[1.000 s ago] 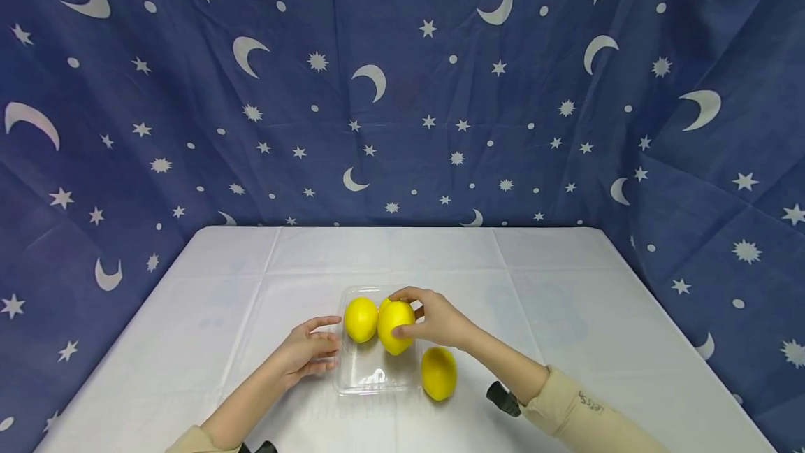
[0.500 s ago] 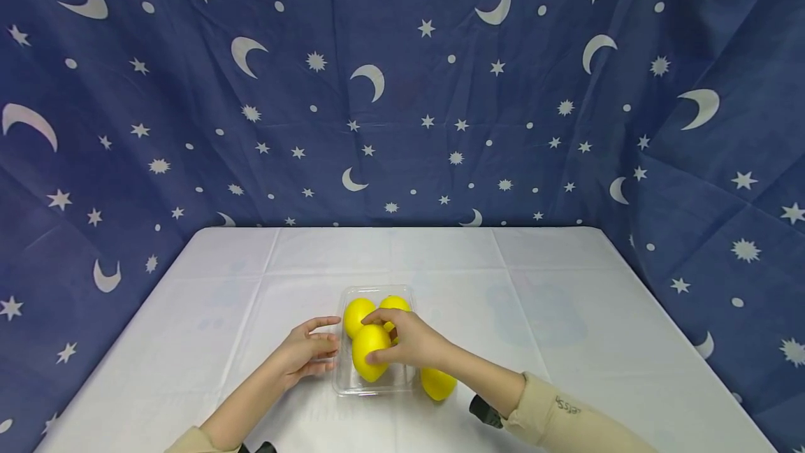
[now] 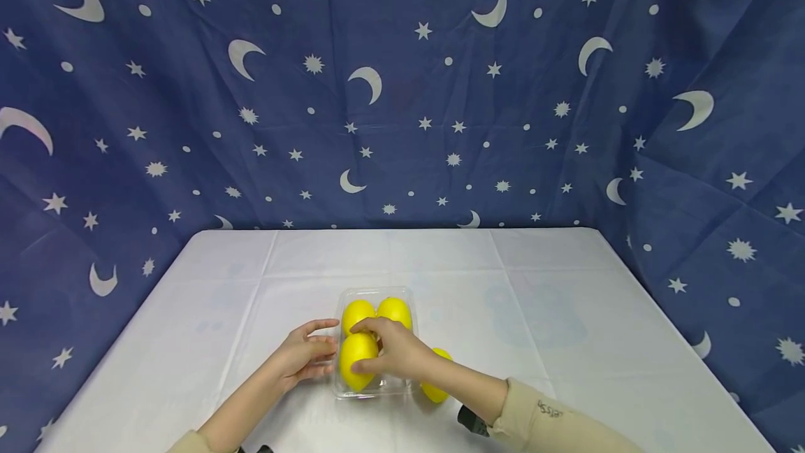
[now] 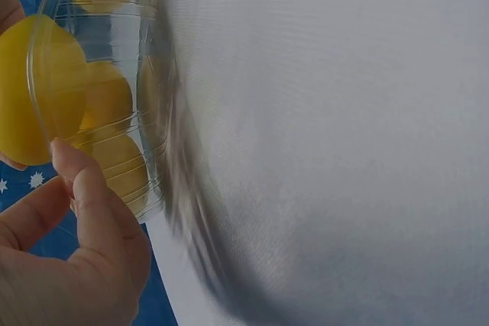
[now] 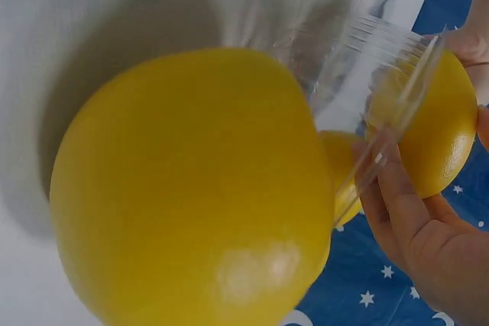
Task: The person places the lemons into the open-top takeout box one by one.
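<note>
While the slack left hand (image 3: 306, 355) steadies the tray (image 3: 402, 384), the right hand (image 3: 395, 353) grips an upright lemon (image 3: 357, 359).

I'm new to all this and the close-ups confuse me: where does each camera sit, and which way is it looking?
Head: worn on the head, facing forward and down at the white table, clear tray and starry backdrop; both forearms, the left hand and right hand show.
Left wrist: on the left wrist, looking past the fingers at the tray's wall.
Right wrist: on the right wrist, with the loose lemon on the table close up; its fingers grip the held lemon.
Shared: the tray and the held lemon appear in all three.
</note>
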`<state>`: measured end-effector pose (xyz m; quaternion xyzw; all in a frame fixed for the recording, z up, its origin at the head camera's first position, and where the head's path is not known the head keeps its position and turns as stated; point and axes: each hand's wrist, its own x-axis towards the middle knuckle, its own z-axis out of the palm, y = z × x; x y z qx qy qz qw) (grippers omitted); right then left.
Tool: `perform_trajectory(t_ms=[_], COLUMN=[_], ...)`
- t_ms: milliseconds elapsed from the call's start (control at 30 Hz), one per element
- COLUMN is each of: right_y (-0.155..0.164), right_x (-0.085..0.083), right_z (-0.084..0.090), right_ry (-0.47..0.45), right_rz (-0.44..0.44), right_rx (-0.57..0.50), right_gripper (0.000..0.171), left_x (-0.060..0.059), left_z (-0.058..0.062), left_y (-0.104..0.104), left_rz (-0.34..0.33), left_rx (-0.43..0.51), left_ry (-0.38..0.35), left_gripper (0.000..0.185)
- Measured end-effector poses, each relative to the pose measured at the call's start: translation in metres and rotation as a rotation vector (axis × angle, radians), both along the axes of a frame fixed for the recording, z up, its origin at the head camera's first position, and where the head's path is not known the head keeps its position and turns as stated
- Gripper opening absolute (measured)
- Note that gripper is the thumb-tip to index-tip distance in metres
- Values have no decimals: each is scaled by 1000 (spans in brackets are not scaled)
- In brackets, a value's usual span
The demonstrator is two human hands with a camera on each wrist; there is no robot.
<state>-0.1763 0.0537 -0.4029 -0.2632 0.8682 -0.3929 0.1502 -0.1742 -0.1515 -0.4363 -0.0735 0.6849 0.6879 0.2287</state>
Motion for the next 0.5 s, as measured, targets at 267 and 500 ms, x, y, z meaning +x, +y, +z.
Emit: perform_trajectory(t_ms=[267,500], right_y=[-6,-8], right_x=[3,8], right_z=[-3,-9], right_ry=[21,75], right_rz=[-31,-22], right_rx=[30,129], right_gripper=[50,43], left_x=[1,2], left_z=[1,3], left_y=[0,0], left_rz=[1,-1], left_rx=[-1,-2], left_ry=[-1,-6], left_gripper=[56,57])
